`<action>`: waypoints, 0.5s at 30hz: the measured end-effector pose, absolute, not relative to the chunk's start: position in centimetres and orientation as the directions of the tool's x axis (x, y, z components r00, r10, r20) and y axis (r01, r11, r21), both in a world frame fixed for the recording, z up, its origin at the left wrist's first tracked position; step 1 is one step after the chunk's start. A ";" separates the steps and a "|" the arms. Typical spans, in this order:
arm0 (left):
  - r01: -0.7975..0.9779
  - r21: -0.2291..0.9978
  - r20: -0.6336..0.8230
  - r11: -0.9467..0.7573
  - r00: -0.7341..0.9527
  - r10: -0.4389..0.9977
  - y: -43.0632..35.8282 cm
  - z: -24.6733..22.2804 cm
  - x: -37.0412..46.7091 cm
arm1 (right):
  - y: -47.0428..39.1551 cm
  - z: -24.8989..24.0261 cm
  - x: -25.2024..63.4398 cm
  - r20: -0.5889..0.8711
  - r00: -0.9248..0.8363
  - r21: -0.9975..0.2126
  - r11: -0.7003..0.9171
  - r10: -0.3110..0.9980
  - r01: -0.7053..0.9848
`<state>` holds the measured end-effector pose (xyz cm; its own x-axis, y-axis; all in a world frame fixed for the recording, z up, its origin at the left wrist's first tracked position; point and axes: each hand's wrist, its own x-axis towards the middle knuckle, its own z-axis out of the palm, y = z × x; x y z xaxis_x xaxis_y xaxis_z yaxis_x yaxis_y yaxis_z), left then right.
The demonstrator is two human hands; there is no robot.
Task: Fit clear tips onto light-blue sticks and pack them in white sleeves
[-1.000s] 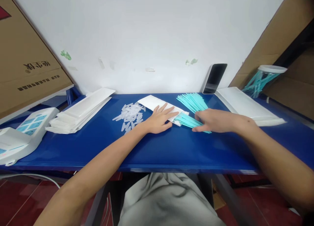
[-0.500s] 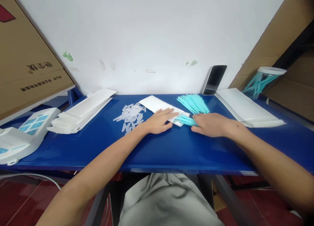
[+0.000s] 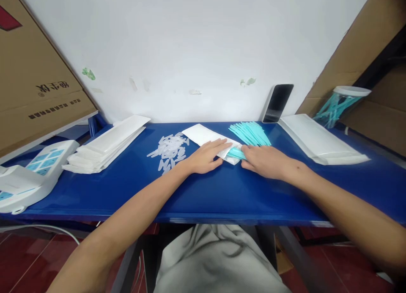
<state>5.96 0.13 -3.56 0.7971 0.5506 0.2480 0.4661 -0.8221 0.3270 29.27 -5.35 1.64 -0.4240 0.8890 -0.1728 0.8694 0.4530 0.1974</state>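
Observation:
A long white pouch (image 3: 203, 134) lies slanted on the blue table. My left hand (image 3: 207, 156) rests on its near part, fingers stretched out flat and thumb apart. A bunch of thin turquoise sticks (image 3: 236, 153) is partly inside the pouch's open right end. My right hand (image 3: 264, 161) is closed around the outer end of this bunch, knuckles close to the pouch mouth. Just behind the right hand lies a fanned pile of loose turquoise sticks (image 3: 249, 133). Left of the pouch is a scattered heap of small translucent white pieces (image 3: 171, 148).
White pouches are stacked at the left (image 3: 108, 147) and right (image 3: 322, 138). A dark-screened phone (image 3: 278, 103) leans against the wall. A clear jar of turquoise sticks (image 3: 338, 106) stands far right. A white device with blue panels (image 3: 41, 168) and a cardboard box (image 3: 41, 68) are left.
My right hand has moved left, pushing the turquoise sticks further into the pouch. The pouch has shifted slightly; my left hand stays almost in place on it.

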 end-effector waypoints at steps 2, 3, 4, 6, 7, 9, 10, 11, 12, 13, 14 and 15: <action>0.467 0.323 0.252 -0.823 0.795 0.551 0.1 -3.5 6.0 | -5.3 1.6 29.3 -0.159 -0.418 0.200 0.444 0.894 0.874; 0.466 0.320 0.256 -0.825 0.796 0.549 0.0 -3.5 6.0 | -5.3 1.7 29.3 -0.155 -0.412 0.202 0.437 0.898 0.876; 0.464 0.316 0.261 -0.828 0.796 0.546 -0.1 -3.4 6.0 | -5.3 1.7 29.2 -0.152 -0.408 0.199 0.432 0.900 0.880; 0.454 0.309 0.276 -0.836 0.798 0.535 -0.2 -3.3 6.0 | -5.4 1.6 29.0 -0.145 -0.402 0.173 0.423 0.904 0.889; 0.449 0.306 0.284 -0.840 0.799 0.530 -0.3 -3.3 6.0 | -5.3 1.6 28.9 -0.139 -0.400 0.148 0.418 0.906 0.896; 0.445 0.302 0.293 -0.843 0.798 0.526 -0.4 -3.2 6.0 | -5.3 1.3 28.5 -0.110 -0.391 0.091 0.401 0.914 0.912; 0.445 0.300 0.294 -0.844 0.798 0.526 -0.4 -3.3 6.0 | -5.2 1.1 28.4 -0.090 -0.382 0.066 0.388 0.920 0.919; 0.446 0.300 0.293 -0.843 0.798 0.526 -0.3 -3.3 6.0 | -5.1 0.9 28.3 -0.069 -0.374 0.042 0.378 0.925 0.925; 0.447 0.300 0.290 -0.843 0.799 0.527 -0.3 -3.4 6.0 | -5.0 0.7 28.2 -0.053 -0.367 0.017 0.368 0.929 0.930; 0.448 0.300 0.284 -0.842 0.801 0.527 -0.2 -3.4 6.0 | -5.0 0.6 28.2 -0.044 -0.361 -0.011 0.361 0.932 0.933; 0.449 0.300 0.277 -0.842 0.803 0.527 -0.1 -3.5 6.1 | -4.9 0.5 28.3 -0.045 -0.361 -0.042 0.359 0.932 0.932; 0.450 0.301 0.270 -0.841 0.805 0.528 0.0 -3.6 6.1 | -4.8 0.5 28.3 -0.051 -0.366 -0.077 0.361 0.929 0.929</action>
